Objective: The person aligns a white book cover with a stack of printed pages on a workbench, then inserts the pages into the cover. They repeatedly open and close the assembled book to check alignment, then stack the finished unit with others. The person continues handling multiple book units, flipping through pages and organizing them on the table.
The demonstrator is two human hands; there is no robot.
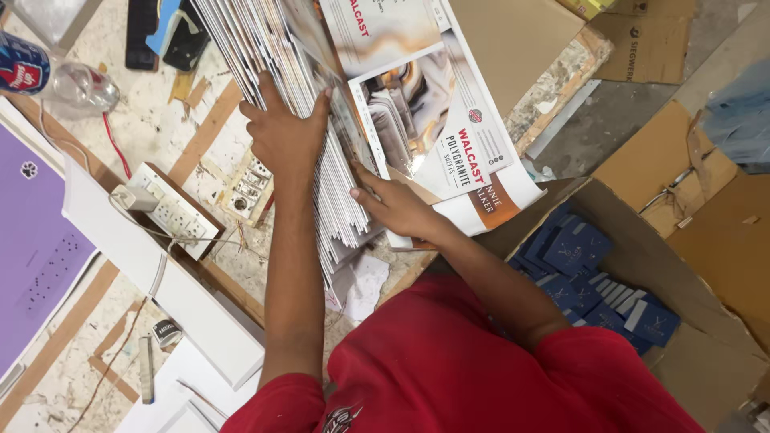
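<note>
A thick stack of glossy printed brochures [277,48] stands on edge, leaning across a worn worktable [152,120]. My left hand [282,138] grips the stack from the left side, fingers wrapped over the sheet edges. My right hand [393,204] presses on the lower right of the stack, fingers slid between the sheets near the brochures' bottom corner. The top brochure [425,96] shows a marbled tile picture with red lettering. I wear a red shirt.
A white switchboard with plugs [172,208] lies left of the stack, a long white board [160,281] below it. A plastic bottle [84,87] and a purple sheet [28,232] sit at far left. An open cardboard box [706,321] of blue packets [577,248] stands right.
</note>
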